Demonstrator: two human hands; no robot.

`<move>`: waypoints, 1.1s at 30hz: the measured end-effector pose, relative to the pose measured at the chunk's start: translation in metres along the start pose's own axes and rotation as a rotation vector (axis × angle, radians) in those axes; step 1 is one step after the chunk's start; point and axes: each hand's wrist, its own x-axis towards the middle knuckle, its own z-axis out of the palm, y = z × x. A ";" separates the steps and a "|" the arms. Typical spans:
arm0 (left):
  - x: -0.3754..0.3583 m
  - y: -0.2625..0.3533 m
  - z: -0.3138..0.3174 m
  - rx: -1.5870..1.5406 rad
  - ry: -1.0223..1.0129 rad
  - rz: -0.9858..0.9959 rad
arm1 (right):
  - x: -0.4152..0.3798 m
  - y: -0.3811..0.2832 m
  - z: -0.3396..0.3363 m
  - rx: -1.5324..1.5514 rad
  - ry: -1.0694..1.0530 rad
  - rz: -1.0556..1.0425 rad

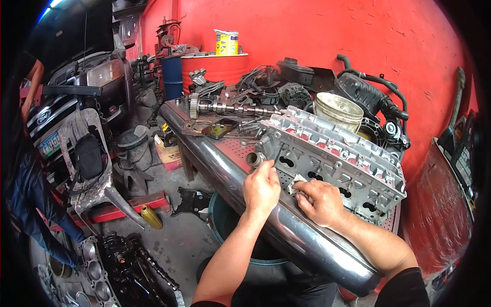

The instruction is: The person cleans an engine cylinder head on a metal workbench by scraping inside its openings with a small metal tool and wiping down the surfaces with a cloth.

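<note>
A grey aluminium cylinder head (332, 161) lies on the bench with its oval ports facing me. At its left end, my left hand (262, 187) is closed, fingertips right at the rim of a short round metal pipe fitting (253, 158). My right hand (323, 202) is just in front of the ports, fingers bent and pinching a small crumpled whitish cloth (295, 182). The wrist on that side lies over the bench's rounded metal edge (307, 238).
A camshaft (230, 108), phone (220, 129) and cream bucket (338, 110) sit on the bench. Below stands a teal tub (217, 225). At left are a worn plastic chair (94, 179), a person's leg (38, 220) and an engine block (93, 268) on the floor.
</note>
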 end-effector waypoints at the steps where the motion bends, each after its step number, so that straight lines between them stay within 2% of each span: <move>1: -0.002 0.001 0.000 -0.024 -0.019 0.086 | -0.001 -0.001 0.000 0.003 0.001 0.023; 4: 0.002 -0.008 -0.006 -0.066 -0.094 0.045 | -0.001 -0.005 0.001 0.017 0.001 0.073; 6: 0.005 -0.010 -0.007 -0.009 -0.037 0.100 | 0.001 -0.007 0.001 0.022 0.007 0.103; 8: 0.003 -0.006 -0.009 -0.091 -0.153 0.071 | 0.005 -0.008 0.000 0.025 0.013 0.133; 9: 0.006 0.000 -0.017 -0.097 -0.183 -0.017 | 0.004 -0.009 0.000 0.027 0.013 0.152; 10: 0.006 -0.004 -0.014 -0.100 -0.181 -0.021 | 0.004 -0.009 0.000 0.030 0.014 0.171; 12: 0.008 -0.012 -0.007 -0.028 -0.046 0.063 | 0.005 -0.008 0.001 0.029 0.013 0.188; 14: 0.006 -0.008 -0.010 -0.051 -0.088 0.084 | 0.006 -0.004 0.002 0.000 0.006 0.119; 16: 0.010 -0.005 -0.017 -0.252 -0.225 -0.109 | 0.005 -0.003 0.001 -0.023 -0.002 0.112; 17: 0.014 -0.010 -0.017 -0.244 -0.224 -0.137 | 0.006 -0.003 0.001 -0.032 -0.006 0.106; 20: 0.015 -0.022 -0.005 -0.287 -0.157 -0.087 | 0.006 -0.002 0.003 -0.064 -0.016 0.086; 22: 0.016 -0.008 -0.017 -0.239 -0.142 -0.084 | 0.006 -0.003 0.004 -0.093 -0.030 0.083; 24: 0.019 0.000 -0.029 0.084 -0.250 0.026 | 0.006 -0.001 0.004 -0.125 -0.050 0.077; 25: 0.019 -0.001 -0.031 0.102 -0.254 0.055 | 0.006 0.000 0.005 -0.138 -0.057 0.076; 26: 0.019 -0.004 -0.027 0.098 -0.256 0.053 | 0.006 0.002 0.006 -0.149 -0.060 0.075; 28: 0.017 -0.007 -0.017 -0.246 -0.117 0.093 | 0.006 0.000 0.008 -0.171 -0.070 0.079; 29: 0.016 -0.007 -0.015 -0.233 -0.186 0.005 | 0.006 0.000 0.008 -0.186 -0.071 0.081; 30: 0.015 -0.007 -0.013 -0.243 -0.191 0.006 | 0.007 0.001 0.006 -0.203 -0.073 0.084; 32: 0.009 -0.009 -0.012 -0.091 -0.142 0.032 | 0.006 0.000 0.005 -0.231 -0.083 0.094; 33: 0.009 -0.007 -0.017 0.001 -0.181 0.008 | 0.006 0.001 0.005 -0.242 -0.086 0.096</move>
